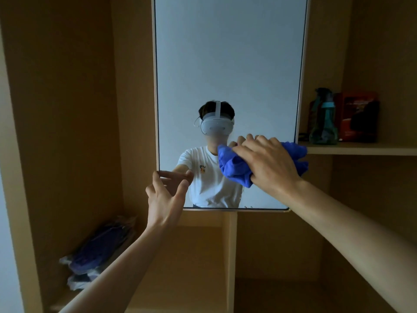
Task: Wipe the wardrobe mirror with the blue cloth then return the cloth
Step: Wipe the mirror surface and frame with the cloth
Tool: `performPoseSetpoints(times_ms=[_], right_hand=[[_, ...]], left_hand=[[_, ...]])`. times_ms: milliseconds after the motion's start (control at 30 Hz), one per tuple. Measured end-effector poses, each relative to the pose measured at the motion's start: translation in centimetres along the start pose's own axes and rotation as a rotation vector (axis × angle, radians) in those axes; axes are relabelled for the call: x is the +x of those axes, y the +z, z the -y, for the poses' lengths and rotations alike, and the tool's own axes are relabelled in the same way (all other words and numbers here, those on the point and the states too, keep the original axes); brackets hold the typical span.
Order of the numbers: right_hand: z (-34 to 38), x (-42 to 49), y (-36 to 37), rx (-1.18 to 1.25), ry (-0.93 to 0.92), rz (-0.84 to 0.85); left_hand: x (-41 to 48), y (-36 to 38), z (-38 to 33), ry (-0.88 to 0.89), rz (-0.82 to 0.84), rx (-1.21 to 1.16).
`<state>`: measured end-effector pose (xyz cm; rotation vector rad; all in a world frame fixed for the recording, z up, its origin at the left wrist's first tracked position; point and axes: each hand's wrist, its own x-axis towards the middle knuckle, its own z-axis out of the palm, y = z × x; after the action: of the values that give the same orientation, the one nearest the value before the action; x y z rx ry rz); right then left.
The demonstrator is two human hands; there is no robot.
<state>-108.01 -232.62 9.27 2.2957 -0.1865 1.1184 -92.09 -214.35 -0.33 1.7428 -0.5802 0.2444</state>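
Observation:
The wardrobe mirror (228, 64) is a tall panel with a thin dark rim, set in a light wooden wardrobe. My right hand (268, 163) presses a bunched blue cloth (234, 168) flat against the lower right part of the glass. The cloth sticks out on both sides of the hand, reaching the mirror's right edge. My left hand (164, 195) grips the mirror's lower left edge, fingers around the side, thumb on the glass. The mirror reflects a person wearing a headset and a white T-shirt.
A shelf (361, 149) right of the mirror carries a teal spray bottle (323, 118) and a red box (358, 116). Plastic-wrapped dark blue items (99, 249) lie in the lower left compartment. A vertical wooden divider (230, 256) stands below the mirror.

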Motion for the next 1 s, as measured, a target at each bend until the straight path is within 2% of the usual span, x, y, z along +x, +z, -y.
performPoseSetpoints(times_ms=[267, 400, 667, 800, 1000], right_hand=[[0.6, -3.7, 1.3, -0.04, -0.014, 0.11], [-0.5, -2.6, 0.2, -0.05, -0.013, 0.078], [-5.4, 0.5, -2.2, -0.029, 0.127, -0.043], [-4.7, -1.2, -1.2, 0.002, 0.134, -0.082], [-3.0, -6.1, 1.6, 0.023, 0.164, -0.046]], left_hand=[[-0.4, -0.3, -0.4, 0.005, 0.022, 0.02], [-0.3, -0.8, -0.1, -0.006, 0.052, 0.003], [-0.4, -0.3, 0.1, -0.01, 0.018, -0.017], [-0.4, 0.2, 0.0, -0.012, -0.016, -0.008], [-0.5, 0.4, 0.2, -0.011, -0.037, -0.006]])
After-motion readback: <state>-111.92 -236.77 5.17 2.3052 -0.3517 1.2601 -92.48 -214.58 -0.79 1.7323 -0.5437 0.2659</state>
